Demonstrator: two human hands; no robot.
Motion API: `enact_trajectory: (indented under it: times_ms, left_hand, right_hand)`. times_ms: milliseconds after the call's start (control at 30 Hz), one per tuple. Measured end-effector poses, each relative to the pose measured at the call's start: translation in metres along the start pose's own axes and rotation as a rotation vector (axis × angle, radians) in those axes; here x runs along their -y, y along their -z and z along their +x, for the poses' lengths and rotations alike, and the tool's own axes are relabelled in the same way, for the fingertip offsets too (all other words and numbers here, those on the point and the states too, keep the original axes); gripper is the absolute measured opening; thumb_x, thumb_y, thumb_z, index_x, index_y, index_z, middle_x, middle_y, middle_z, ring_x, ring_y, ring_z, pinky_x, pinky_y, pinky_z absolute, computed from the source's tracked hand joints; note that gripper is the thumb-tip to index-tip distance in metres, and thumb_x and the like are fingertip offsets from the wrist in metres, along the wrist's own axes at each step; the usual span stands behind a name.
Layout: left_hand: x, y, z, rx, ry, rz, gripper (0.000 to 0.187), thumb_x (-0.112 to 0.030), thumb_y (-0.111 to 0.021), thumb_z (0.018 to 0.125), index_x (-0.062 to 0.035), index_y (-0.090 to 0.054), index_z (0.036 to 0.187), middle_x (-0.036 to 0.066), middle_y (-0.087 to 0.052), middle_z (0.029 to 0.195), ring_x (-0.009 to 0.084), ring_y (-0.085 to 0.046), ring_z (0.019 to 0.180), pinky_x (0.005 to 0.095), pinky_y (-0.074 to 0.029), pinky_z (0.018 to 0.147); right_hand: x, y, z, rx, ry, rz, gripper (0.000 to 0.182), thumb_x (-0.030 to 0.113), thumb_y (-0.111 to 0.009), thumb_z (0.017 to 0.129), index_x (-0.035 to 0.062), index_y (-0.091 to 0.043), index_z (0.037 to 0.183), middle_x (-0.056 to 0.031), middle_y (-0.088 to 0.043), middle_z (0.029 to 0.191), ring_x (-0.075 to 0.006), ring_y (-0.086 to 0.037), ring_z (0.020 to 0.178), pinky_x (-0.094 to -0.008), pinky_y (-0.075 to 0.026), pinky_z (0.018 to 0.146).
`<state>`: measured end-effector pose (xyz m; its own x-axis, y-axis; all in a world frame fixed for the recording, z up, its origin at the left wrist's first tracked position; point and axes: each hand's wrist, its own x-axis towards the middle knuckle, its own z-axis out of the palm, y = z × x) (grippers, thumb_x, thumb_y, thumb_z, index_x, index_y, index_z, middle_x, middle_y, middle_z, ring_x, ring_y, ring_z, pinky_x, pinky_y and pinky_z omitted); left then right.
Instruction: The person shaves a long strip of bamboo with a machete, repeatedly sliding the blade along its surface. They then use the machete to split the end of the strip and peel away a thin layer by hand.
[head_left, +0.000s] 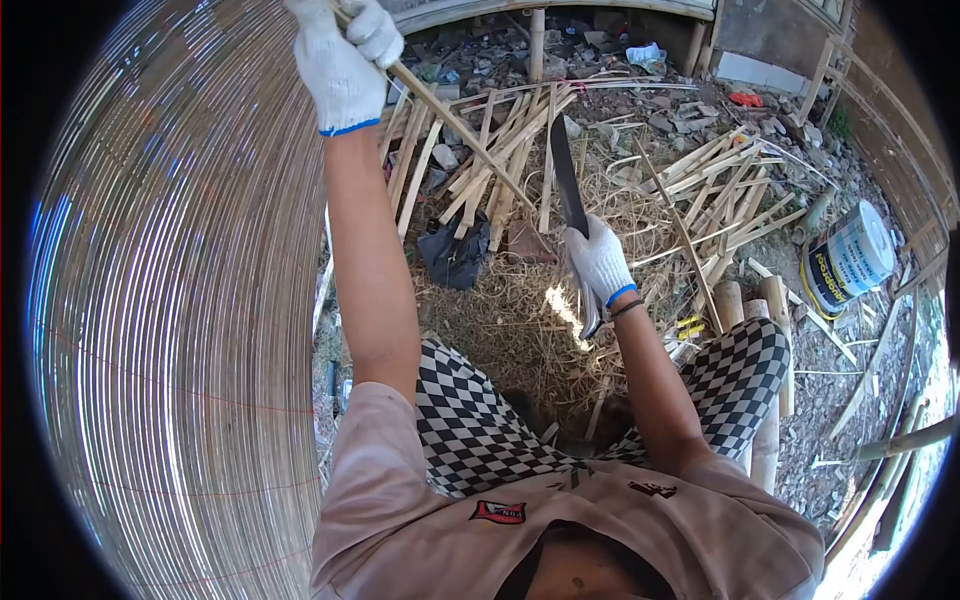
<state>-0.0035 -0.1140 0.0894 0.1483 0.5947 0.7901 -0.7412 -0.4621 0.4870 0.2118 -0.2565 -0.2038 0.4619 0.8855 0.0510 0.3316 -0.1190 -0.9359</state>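
My left hand (345, 65), in a white knit glove with a blue cuff, is raised at the upper left and closed around a bamboo strip (450, 118). The strip slants down to the right from my fist toward the ground. In my right hand (600, 262), gloved the same way, is the handle of a machete (566, 172). Its long dark blade points up and away from me, to the right of the strip and apart from it. Below my hands, curly bamboo shavings (480, 325) cover the ground between my knees.
Split bamboo strips lie in a left pile (505, 150) and a right pile (725, 190). A black plastic bag (455, 252) lies near the left pile. At right stands a tilted white bucket (850, 258), with bamboo poles (765, 390) beside my knee. A slatted bamboo screen (190, 330) fills the left side.
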Motion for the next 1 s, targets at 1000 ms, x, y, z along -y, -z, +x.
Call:
enact_trajectory:
  times_ms: [1000]
  left_hand:
    - [0.015,-0.058,0.083,0.815,0.497,-0.147,0.052,-0.055,-0.048,0.106,-0.0194,-0.032,0.071,-0.009,-0.023,0.053,0.0063,-0.024,0.038,0.0248,-0.021,0.033]
  right_hand:
    - [0.050,-0.024,-0.037,0.324,-0.332,1.221,0.008,0.017,-0.058,0.101,0.0109,-0.057,0.095,-0.0006,-0.059,0.069,-0.0140,-0.054,0.047,-0.0293,-0.051,0.043]
